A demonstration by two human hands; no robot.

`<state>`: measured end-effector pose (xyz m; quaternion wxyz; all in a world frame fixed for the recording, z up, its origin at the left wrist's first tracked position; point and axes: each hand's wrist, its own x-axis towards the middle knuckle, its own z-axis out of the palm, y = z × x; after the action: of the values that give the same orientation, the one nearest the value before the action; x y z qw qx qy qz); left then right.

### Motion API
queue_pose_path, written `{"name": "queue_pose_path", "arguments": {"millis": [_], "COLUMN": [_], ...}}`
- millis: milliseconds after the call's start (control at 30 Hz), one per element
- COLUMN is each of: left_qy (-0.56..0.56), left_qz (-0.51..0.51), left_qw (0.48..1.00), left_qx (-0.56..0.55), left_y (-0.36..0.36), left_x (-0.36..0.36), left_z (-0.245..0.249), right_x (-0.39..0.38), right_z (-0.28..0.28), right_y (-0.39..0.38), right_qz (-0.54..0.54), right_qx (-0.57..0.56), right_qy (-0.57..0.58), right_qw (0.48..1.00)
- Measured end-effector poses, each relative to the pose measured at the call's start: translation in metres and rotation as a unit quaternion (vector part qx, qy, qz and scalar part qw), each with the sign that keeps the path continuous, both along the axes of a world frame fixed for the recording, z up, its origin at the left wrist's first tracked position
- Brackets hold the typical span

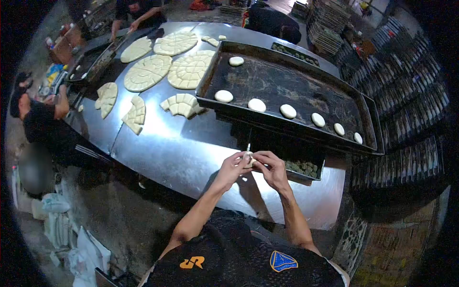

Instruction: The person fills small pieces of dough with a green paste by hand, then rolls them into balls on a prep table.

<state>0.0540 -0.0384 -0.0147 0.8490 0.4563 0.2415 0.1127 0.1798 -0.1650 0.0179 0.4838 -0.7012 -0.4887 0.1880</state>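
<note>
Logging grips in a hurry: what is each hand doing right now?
Left hand: closed, pinching the dough piece.
Right hand: closed, pinching the same dough piece.

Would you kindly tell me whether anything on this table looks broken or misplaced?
Nothing spilled. Three scored dough rounds near the dark tray are broken into part-pieces, unlike the whole rounds behind. Left hand and right hand pinch a dough piece.

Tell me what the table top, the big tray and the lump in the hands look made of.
Table top: bare metal, likely steel; it glares under the light. Tray: dark metal, dull, smeared surface. Lump, pinched by left hand and right hand: pale, soft, probably dough.
</note>
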Motion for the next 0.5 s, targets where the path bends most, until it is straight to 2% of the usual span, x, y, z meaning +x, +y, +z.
{"name": "queue_pose_path", "arguments": {"millis": [33, 67, 100, 133, 167, 200, 233, 267, 300, 333, 367, 433, 467, 500], "left_qy": [0.000, 0.022, 0.045, 0.079, 0.080, 0.042, 0.004, -0.047, -0.046, -0.058, -0.067, -0.059, -0.079, -0.099], "left_qz": [0.005, 0.027, 0.047, 0.036, 0.040, 0.013, -0.014, -0.008, -0.007, 0.000, 0.007, 0.000, -0.001, -0.001], "left_qw": [1.000, 0.988, 0.953, 0.943, 0.942, 0.930, 0.915, 0.944, 0.945, 0.990, 0.995, 0.993, 0.989, 0.984], "left_qx": [0.001, 0.150, 0.296, 0.322, 0.322, 0.364, 0.404, 0.325, 0.324, 0.130, -0.070, -0.106, -0.127, -0.147], "left_y": [-0.002, -0.006, -0.009, -0.012, -0.011, -0.009, -0.007, -0.004, -0.003, -0.002, 0.001, 0.005, 0.006, 0.005], "left_x": [0.001, 0.001, 0.000, -0.003, -0.006, -0.008, -0.012, -0.014, -0.019, -0.025, -0.032, -0.039, -0.040, -0.041], "left_z": [0.001, 0.001, 0.005, 0.028, 0.026, 0.020, 0.010, -0.029, -0.022, -0.005, 0.009, 0.015, 0.014, 0.013], "right_x": [-0.001, -0.004, -0.010, -0.017, -0.019, -0.017, -0.014, -0.012, -0.010, -0.009, -0.012, -0.023, -0.036, -0.038], "right_z": [0.003, 0.007, 0.015, 0.021, 0.023, 0.021, 0.019, 0.016, 0.013, 0.010, 0.009, 0.029, 0.049, 0.042], "right_y": [0.005, 0.008, 0.011, 0.015, 0.018, 0.019, 0.019, 0.017, 0.015, 0.015, 0.017, 0.022, 0.021, 0.023], "right_qz": [-0.008, -0.025, -0.022, -0.046, -0.071, -0.064, -0.060, -0.051, -0.043, -0.042, -0.042, 0.006, 0.031, 0.039], "right_qx": [0.008, 0.012, 0.012, 0.029, 0.046, 0.046, 0.047, 0.016, -0.015, 0.002, 0.003, 0.057, 0.032, 0.031], "right_qy": [-0.063, -0.066, -0.065, -0.059, -0.053, -0.105, -0.105, -0.066, -0.025, -0.021, -0.017, -0.040, 0.039, -0.010], "right_qw": [0.998, 0.997, 0.998, 0.997, 0.995, 0.991, 0.991, 0.996, 0.999, 0.999, 0.999, 0.998, 0.998, 0.999]}}
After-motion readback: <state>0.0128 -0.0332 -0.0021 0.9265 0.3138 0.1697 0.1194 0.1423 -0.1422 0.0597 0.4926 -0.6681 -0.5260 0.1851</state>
